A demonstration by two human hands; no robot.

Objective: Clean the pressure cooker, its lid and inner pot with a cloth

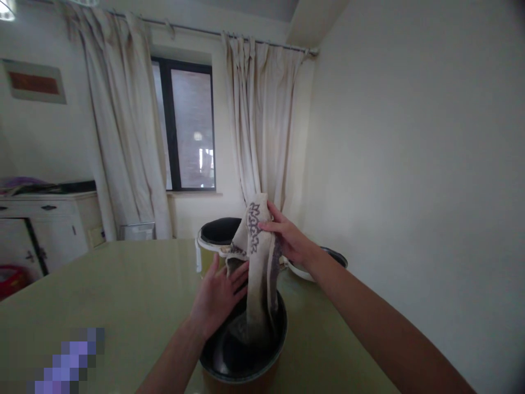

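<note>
A light cloth towel with a dark scroll pattern hangs down into a deep dark inner pot standing on the table in front of me. My right hand pinches the towel near its top, thumb in front of the cloth. My left hand is over the pot's left side with its palm turned up and fingers spread. Its fingertips reach the towel's left edge; whether they press on it I cannot tell. The towel's lower end lies in shadow inside the pot.
Behind the pot stands a white-rimmed cooker body with a dark inside. A round lid-like piece lies at right, partly behind my right forearm. The green tabletop spreads left, with a blurred purple patch near its front. Curtains and a window are beyond.
</note>
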